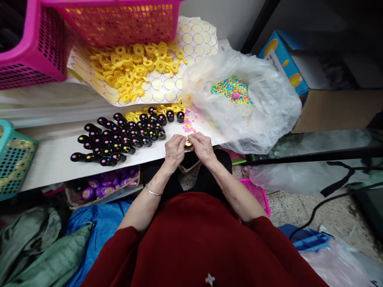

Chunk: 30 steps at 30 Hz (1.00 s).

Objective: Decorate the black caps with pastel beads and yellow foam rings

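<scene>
At the table's front edge, my left hand (174,150) and my right hand (202,146) pinch a small black cup with a yellow ring on top (188,143) between them. Fingers of both hands are closed and partly cover it. To the left stand many more black cups (116,135), with pink, yellow and other coloured beads showing in their tops. Just beyond my fingertips lie loose pink beads (188,123). Yellow ring pieces with short tabs (128,73) are heaped farther back on a sheet of round stickers (157,84).
A clear plastic bag (269,99) of coloured beads (230,88) lies open at the right, holding a small pink cap (235,96). Pink baskets (119,22) stand at the back, a teal basket (18,159) at the left. A blue cardboard box (284,63) is far right.
</scene>
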### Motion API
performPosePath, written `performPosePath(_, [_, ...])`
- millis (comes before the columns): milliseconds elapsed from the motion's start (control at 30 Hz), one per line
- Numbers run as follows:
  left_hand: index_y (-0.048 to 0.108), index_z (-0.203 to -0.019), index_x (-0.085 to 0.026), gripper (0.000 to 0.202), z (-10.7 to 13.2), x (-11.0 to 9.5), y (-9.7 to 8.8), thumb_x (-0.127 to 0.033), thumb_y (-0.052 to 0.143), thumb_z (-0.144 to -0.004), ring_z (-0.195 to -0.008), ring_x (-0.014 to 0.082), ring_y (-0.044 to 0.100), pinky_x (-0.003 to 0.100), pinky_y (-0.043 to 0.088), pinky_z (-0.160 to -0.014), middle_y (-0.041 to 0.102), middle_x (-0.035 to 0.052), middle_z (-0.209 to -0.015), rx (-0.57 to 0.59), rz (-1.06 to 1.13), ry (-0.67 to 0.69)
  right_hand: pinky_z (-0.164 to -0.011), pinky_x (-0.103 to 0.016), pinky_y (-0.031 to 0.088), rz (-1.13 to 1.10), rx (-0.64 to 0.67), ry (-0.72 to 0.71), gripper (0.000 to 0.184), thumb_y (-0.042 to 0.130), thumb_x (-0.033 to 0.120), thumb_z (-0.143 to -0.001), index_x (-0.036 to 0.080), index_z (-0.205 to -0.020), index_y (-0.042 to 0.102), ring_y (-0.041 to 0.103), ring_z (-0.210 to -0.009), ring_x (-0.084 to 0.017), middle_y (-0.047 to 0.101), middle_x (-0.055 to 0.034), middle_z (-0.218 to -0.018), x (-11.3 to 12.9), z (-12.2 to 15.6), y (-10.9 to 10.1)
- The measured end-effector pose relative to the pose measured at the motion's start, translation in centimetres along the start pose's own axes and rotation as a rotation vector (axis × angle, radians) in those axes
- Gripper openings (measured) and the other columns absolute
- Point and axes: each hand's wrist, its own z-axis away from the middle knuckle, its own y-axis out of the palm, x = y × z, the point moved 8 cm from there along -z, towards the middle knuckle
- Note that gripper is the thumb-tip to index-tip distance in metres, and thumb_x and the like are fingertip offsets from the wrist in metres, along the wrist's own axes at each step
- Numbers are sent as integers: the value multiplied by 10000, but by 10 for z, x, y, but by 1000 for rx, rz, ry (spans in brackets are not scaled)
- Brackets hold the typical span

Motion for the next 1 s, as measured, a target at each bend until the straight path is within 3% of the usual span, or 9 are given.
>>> performPosePath(300, [589, -640, -179, 260, 1, 7, 4, -308, 510, -852, -648, 128, 533, 266, 430, -686, 588, 11, -633, -13, 52, -123, -567, -243, 426, -29, -107, 64, 286, 556, 431, -772, 172, -697, 651, 537, -690, -131, 567, -20, -743, -6, 0, -1])
performPosePath(567, [598, -706, -180, 201, 10, 11, 7, -273, 489, -848, -673, 135, 540, 263, 429, -681, 582, 18, -683, -138, 36, -186, -415, -207, 353, -242, -126, 316, 272, 626, 447, -705, 176, -692, 622, 452, -492, -81, 519, 20, -607, -20, 3, 6])
performPosePath(700, [559, -656, -186, 207, 8, 13, 10, -237, 484, -842, -669, 136, 516, 261, 424, -689, 550, 14, -661, -162, 14, -192, -368, -186, 312, -274, -155, 333, 247, 639, 412, -688, 171, -658, 591, 443, -439, -66, 495, 37, -541, -21, 2, 5])
performPosePath(867, [574, -680, -180, 217, 11, 22, 15, -302, 502, -844, -682, 124, 514, 251, 437, -715, 544, 3, -674, -112, 141, -262, -306, -170, 269, -350, -67, 378, 261, 660, 409, -662, 159, -672, 585, 433, -357, -56, 504, 48, -486, -26, -2, 9])
performPosePath(1000, [648, -809, -152, 257, 12, 28, 16, -403, 602, -778, -735, 119, 546, 238, 450, -683, 594, 21, -792, -22, 323, -314, -308, -157, 303, -349, -11, 314, 305, 635, 455, -701, 155, -694, 580, 454, -362, -57, 509, 51, -460, -21, -2, 9])
